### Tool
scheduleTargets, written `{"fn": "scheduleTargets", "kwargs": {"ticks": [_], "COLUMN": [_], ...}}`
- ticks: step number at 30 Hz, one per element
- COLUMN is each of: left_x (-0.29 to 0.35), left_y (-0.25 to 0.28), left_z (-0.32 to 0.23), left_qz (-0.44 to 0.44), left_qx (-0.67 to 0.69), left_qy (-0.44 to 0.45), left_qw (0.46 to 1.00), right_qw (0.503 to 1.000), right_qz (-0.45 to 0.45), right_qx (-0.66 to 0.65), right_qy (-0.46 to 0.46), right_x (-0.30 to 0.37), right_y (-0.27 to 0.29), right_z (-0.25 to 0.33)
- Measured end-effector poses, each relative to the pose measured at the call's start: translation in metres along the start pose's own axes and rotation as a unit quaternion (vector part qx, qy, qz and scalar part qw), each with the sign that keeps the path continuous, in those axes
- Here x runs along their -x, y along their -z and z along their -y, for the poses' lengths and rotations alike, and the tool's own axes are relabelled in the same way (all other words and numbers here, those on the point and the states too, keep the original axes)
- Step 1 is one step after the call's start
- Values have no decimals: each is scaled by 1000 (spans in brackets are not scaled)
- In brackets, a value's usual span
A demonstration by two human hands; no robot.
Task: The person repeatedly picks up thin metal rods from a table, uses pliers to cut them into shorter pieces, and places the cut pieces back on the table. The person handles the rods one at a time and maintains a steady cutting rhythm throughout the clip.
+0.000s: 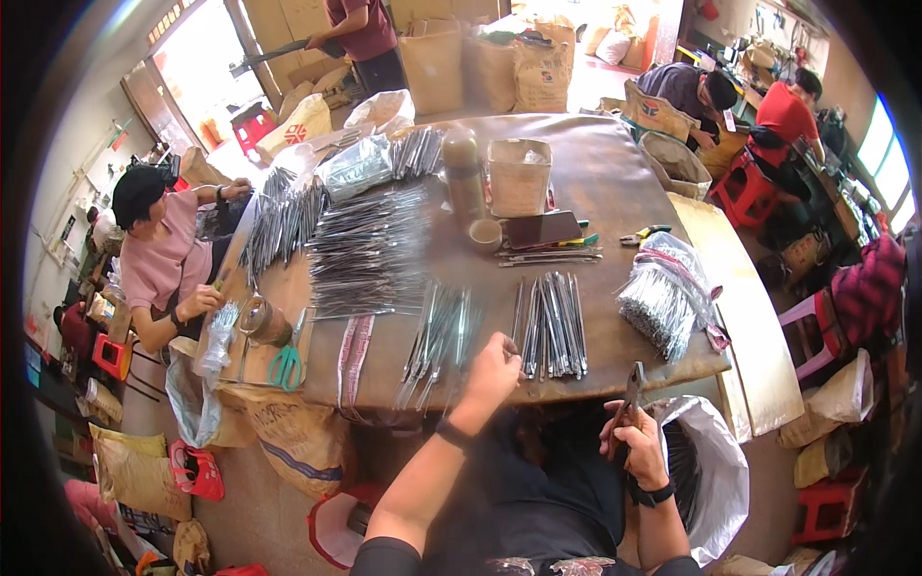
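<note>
My left hand (492,372) is at the near side of the table, its fingers drawn together beside a small group of thin dark metal rods (555,326). The lower end of the leftmost rod comes close to my fingertips; whether they grip it is hard to see. Just left of this hand lies another spread of thin metal rods (437,336), partly smeared. Off the table's front edge, my right hand (636,440) is wrapped round a pair of pliers (630,389) with the jaws pointing up.
A plastic-wrapped bundle of rods (663,298) lies right, near yellow-black pliers (645,234). Large rod piles (365,252) cover the table's left, with green scissors (285,369). A phone (543,229), cup (485,233) and bin (520,180) stand mid-table. A co-worker (168,240) sits left; a white sack (715,470) stands right.
</note>
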State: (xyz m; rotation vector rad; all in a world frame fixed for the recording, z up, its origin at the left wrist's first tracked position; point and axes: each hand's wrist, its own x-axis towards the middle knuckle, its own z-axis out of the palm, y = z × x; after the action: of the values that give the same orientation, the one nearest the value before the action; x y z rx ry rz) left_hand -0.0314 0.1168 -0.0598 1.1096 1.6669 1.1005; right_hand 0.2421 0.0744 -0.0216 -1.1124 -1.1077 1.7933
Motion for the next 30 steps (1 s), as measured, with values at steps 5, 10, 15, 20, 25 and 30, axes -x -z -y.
{"fn": "scheduleTargets", "kwargs": {"ticks": [5,10,15,20,25,30], "left_x": [-7,-2,20,66,87,93], "left_y": [3,7,20,40,48,44], "left_z": [-5,-7,-13,-17,-20,-20], "left_qz": [50,115,162,159,125,139], "left_qx": [246,364,459,449,454,460], "left_qy": [126,196,212,217,206,192], "left_qw": [960,903,847,852,858,856], "right_qw": [999,997,978,928,959,947], "right_qz": [-19,-56,-92,3,-140,-301], "right_qx": [-41,-61,-188,-358,-221,66], "right_qy": [-2,8,20,106,111,91], "right_x": [2,0,-3,-6,-20,-49], "right_y": [5,18,51,94,125,143], "right_z": [0,-7,-7,-2,3,6]}}
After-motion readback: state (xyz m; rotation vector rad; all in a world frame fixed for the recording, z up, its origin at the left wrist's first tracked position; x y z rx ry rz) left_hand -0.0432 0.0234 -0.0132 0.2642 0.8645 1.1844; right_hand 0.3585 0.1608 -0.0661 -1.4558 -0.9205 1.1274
